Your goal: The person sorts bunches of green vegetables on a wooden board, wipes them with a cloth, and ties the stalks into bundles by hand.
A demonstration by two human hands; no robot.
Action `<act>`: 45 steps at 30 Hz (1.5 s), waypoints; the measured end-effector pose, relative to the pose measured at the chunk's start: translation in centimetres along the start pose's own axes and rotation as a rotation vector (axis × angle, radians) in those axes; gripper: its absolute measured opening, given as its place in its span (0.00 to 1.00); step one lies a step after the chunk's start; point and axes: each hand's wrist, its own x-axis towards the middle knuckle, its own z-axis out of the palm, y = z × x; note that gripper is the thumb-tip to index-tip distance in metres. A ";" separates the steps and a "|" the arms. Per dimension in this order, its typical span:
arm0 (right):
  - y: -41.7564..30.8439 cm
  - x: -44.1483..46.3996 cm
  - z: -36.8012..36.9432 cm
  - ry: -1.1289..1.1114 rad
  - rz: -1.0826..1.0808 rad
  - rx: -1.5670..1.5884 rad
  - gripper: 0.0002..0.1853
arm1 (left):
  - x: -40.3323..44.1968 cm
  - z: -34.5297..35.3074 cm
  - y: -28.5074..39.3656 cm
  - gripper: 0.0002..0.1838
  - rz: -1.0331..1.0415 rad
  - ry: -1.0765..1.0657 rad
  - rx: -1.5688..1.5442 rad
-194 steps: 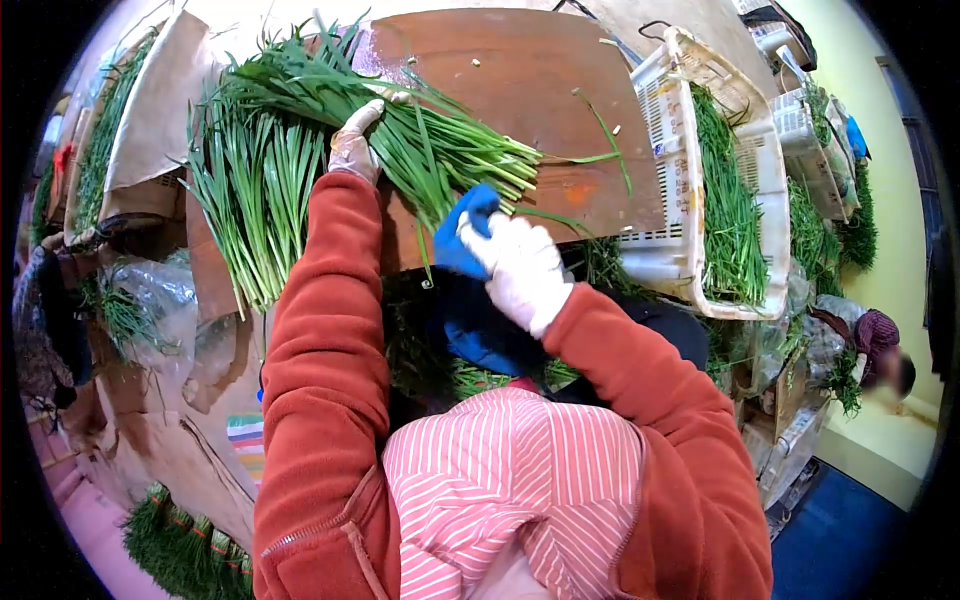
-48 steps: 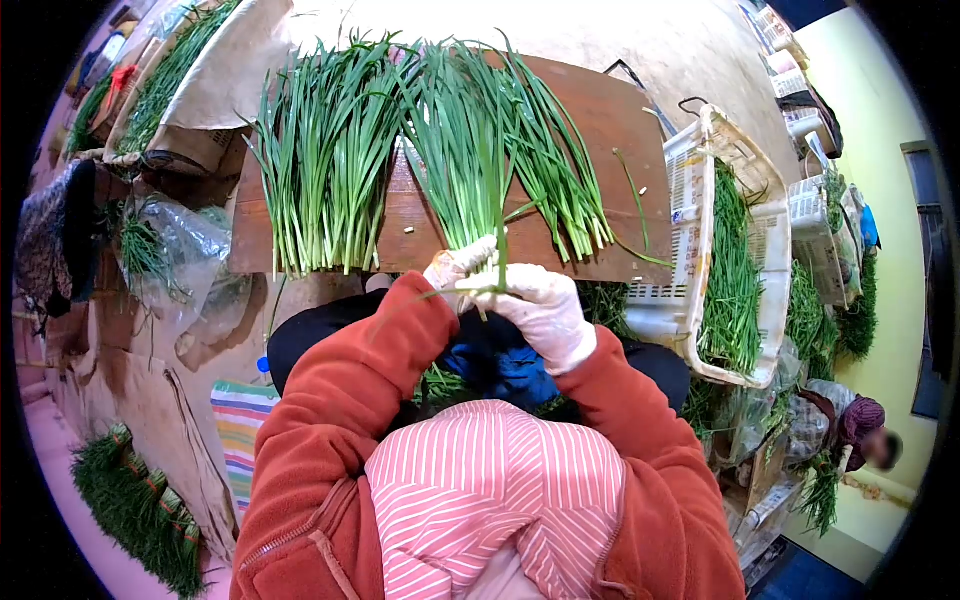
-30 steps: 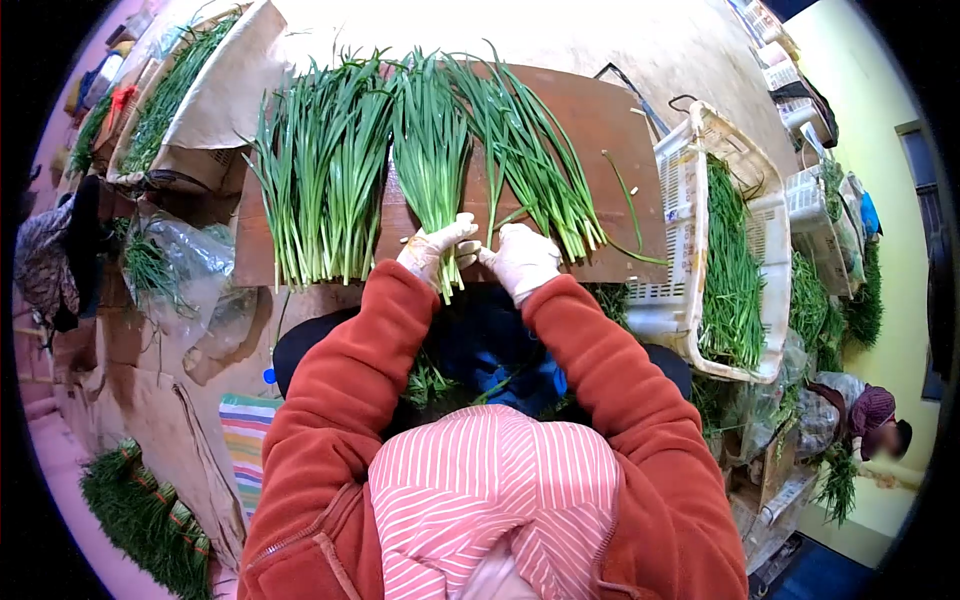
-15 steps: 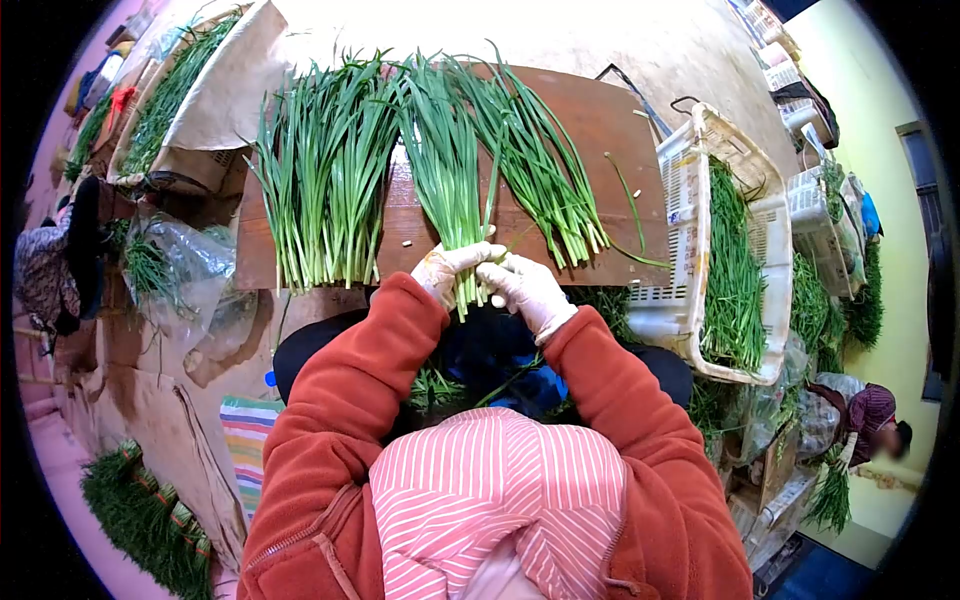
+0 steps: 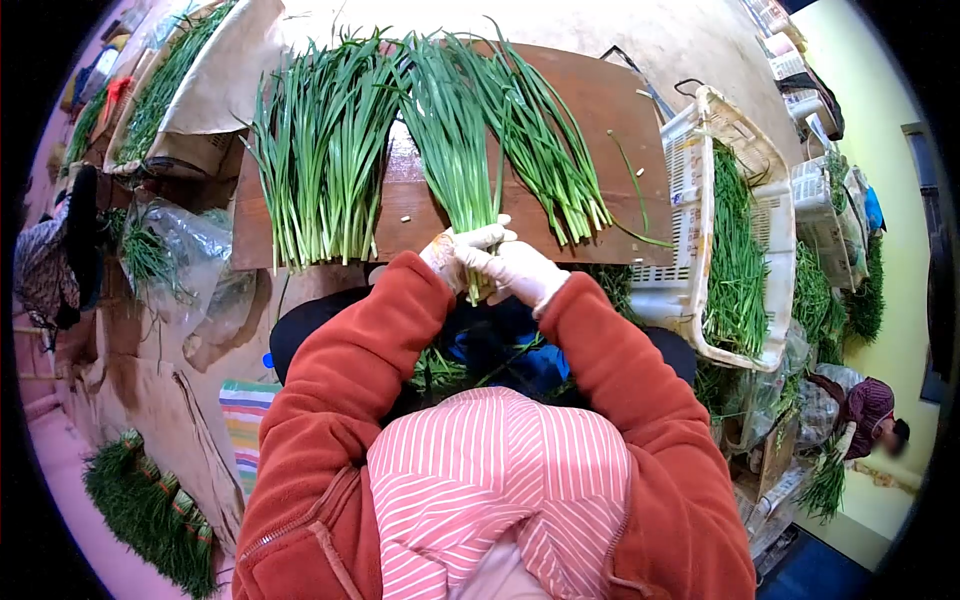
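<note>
A bunch of garlic chives (image 5: 455, 150) lies with its leaves over the brown board, its pale stem ends hanging past the near edge. My left hand (image 5: 450, 256), in a whitish glove, is closed round the lower stems. My right hand (image 5: 518, 270), gloved too, presses against the same stems from the right, its fingers meeting the left hand's. A few stem ends show below both hands. To the left on the board lies a broad pile of chives (image 5: 325, 165). A looser pile (image 5: 550, 160) lies to the right.
The board (image 5: 405, 225) spans the space before my knees. At its right stands a white plastic crate (image 5: 700, 310) of chives. Tied bundles (image 5: 150, 510) lie on the floor at lower left. A plastic bag (image 5: 190, 265) is on the left. Another person (image 5: 868, 415) is at far right.
My right hand has come in closer, its fingers now over the stems and against my left hand. The view has shifted slightly, so the board sits higher.
</note>
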 end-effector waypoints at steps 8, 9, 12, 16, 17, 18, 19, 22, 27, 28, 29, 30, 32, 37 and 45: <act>1.3 -1.1 0.2 -0.284 0.074 -0.021 0.14 | -0.7 -0.6 1.0 0.32 0.040 -0.016 -0.234; 2.1 -1.4 0.5 -0.299 0.101 -0.024 0.14 | -1.0 -0.1 2.2 0.34 0.195 0.012 -0.162; 2.6 -2.0 0.5 -0.321 0.112 -0.065 0.15 | -1.2 0.1 4.0 0.29 0.254 -0.001 -0.135; 0.0 -0.2 0.2 -0.076 -0.203 0.033 0.28 | -3.5 4.9 7.0 0.32 0.390 -0.035 0.201; -1.0 0.9 0.1 -0.087 -0.256 0.165 0.29 | -4.0 6.1 7.8 0.33 0.478 -0.059 0.319; -2.8 1.3 0.6 0.123 -0.815 0.112 0.29 | -4.4 6.8 8.3 0.34 0.564 -0.085 0.439; -3.5 2.5 0.2 0.010 -0.788 0.144 0.26 | -4.1 7.0 9.2 0.35 0.634 -0.151 0.456; -6.3 2.7 -1.0 -0.062 -0.628 -0.113 0.21 | -3.1 5.9 11.3 0.26 0.790 -0.163 0.959; -1.3 8.9 -1.8 0.005 -0.640 -0.091 0.18 | 0.0 2.7 10.6 0.36 0.665 0.003 0.926; -1.4 8.6 -1.8 0.003 -0.637 -0.091 0.18 | -0.7 4.2 11.0 0.36 0.664 0.005 0.923; -1.7 7.7 -1.6 -0.069 -0.441 -0.078 0.18 | -1.8 5.7 11.6 0.33 0.536 -0.051 0.775; -2.5 6.6 -1.1 -0.141 -0.246 -0.067 0.18 | -2.4 6.3 11.9 0.30 0.411 -0.105 0.625; -3.0 4.9 0.0 -0.051 -0.388 -0.003 0.19 | -1.3 5.0 11.9 0.28 0.391 -0.237 0.313; 0.1 4.6 0.8 -0.209 -0.124 0.560 0.18 | 1.7 2.4 10.6 0.23 0.080 0.040 0.091; 0.8 3.2 0.5 -0.186 0.157 0.573 0.12 | 0.5 0.8 6.6 0.22 0.052 0.271 0.103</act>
